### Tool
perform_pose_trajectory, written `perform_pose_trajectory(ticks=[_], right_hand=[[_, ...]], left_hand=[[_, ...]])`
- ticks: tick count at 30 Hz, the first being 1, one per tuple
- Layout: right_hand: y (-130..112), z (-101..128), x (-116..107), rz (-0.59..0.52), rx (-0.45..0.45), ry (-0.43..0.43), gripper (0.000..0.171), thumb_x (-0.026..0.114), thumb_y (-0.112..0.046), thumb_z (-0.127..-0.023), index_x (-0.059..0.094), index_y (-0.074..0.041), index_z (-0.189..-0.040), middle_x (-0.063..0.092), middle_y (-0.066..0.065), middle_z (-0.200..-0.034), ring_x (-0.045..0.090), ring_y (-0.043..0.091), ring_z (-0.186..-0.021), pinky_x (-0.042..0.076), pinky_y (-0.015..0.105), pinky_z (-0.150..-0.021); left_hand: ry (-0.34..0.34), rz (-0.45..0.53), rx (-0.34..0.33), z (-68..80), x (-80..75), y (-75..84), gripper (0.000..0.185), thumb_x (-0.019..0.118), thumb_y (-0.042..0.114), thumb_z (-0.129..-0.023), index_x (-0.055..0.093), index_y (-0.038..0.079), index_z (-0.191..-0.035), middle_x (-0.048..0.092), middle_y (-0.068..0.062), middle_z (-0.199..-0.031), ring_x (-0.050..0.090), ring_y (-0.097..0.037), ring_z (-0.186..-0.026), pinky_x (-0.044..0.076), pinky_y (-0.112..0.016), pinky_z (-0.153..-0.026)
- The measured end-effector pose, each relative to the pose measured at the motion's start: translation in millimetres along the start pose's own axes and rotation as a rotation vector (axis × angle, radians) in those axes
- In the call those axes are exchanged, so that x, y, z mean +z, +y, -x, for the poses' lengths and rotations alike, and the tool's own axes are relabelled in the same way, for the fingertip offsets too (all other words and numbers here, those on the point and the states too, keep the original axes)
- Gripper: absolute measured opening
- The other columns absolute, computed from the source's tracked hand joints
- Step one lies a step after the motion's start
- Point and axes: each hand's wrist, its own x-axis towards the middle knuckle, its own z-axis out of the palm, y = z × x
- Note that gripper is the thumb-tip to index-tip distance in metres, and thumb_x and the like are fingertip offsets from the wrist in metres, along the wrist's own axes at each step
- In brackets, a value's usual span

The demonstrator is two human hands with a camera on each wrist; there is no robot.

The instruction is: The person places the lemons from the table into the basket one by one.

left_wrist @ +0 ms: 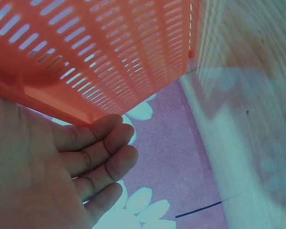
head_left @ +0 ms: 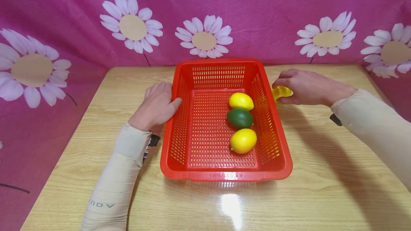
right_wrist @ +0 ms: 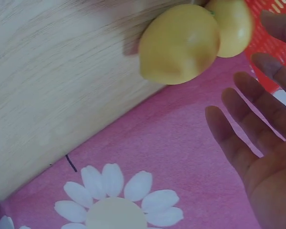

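A red plastic basket [head_left: 224, 175] with slotted walls stands on the table. In it, along the right side, lie a yellow lemon [head_left: 240, 101], a dark green lime-like fruit [head_left: 240, 118] and another yellow lemon [head_left: 243, 141]. My left hand [head_left: 158, 106] holds the basket's left rim, thumb over the inside and fingers outside. Beyond the right wall, my right hand [head_left: 303, 87] is beside yellow fruit [head_left: 282, 91], partly hiding it. The right wrist view shows two lemons there, a nearer lemon [right_wrist: 178, 45] and a farther lemon [right_wrist: 233, 28]; the right fingers [right_wrist: 231, 136] are spread, apart from them.
The light wooden table [head_left: 96, 134] carries the basket. A pink cloth [head_left: 257, 17] with white daisies hangs behind the table's back edge and along its sides.
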Motion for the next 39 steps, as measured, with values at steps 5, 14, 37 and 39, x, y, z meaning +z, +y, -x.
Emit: perform_pose_trajectory(ticks=[5,14,37,39], right_hand=[[7,-1,7,0.002,0.005,-0.001,0.038,0.092,-0.020,-0.075,0.075,-0.008,-0.108,0.070,0.008,-0.104,0.066,0.026,-0.095,0.060,0.048,-0.086],[15,-1,19,-0.022,0.016,0.009,0.042,0.093,-0.017,-0.072,0.075,-0.009,-0.109,0.070,0.009,-0.106,0.065,0.028,-0.098,0.059,0.049,-0.088],[26,-13,40,-0.062,0.073,-0.027,0.052,0.092,-0.016,-0.073,0.072,-0.005,-0.121,0.069,0.015,-0.112,0.067,0.032,-0.101,0.058,0.052,-0.093],[27,-15,42,-0.053,0.080,-0.031,0.050,0.091,-0.018,-0.075,0.072,-0.005,-0.120,0.069,0.015,-0.110,0.066,0.031,-0.098,0.058,0.052,-0.092]], left_hand=[[-0.010,-0.031,-0.003,1.3,-1.5,0.9,0.040,0.042,0.032,-0.100,0.053,-0.003,-0.119,0.053,-0.015,-0.108,0.044,-0.034,-0.111,0.032,-0.049,-0.104],[0.000,-0.044,0.002,1.4,-1.1,0.9,0.037,0.043,0.032,-0.100,0.052,-0.001,-0.113,0.052,-0.014,-0.105,0.044,-0.033,-0.106,0.032,-0.047,-0.096],[0.013,-0.018,0.006,0.1,-0.6,-0.3,0.032,0.044,0.032,-0.099,0.052,0.003,-0.107,0.053,-0.013,-0.103,0.044,-0.031,-0.100,0.032,-0.042,-0.086],[0.008,-0.019,0.002,0.3,-0.4,-0.5,0.032,0.044,0.032,-0.099,0.052,0.002,-0.108,0.053,-0.012,-0.103,0.044,-0.031,-0.100,0.032,-0.042,-0.087]])
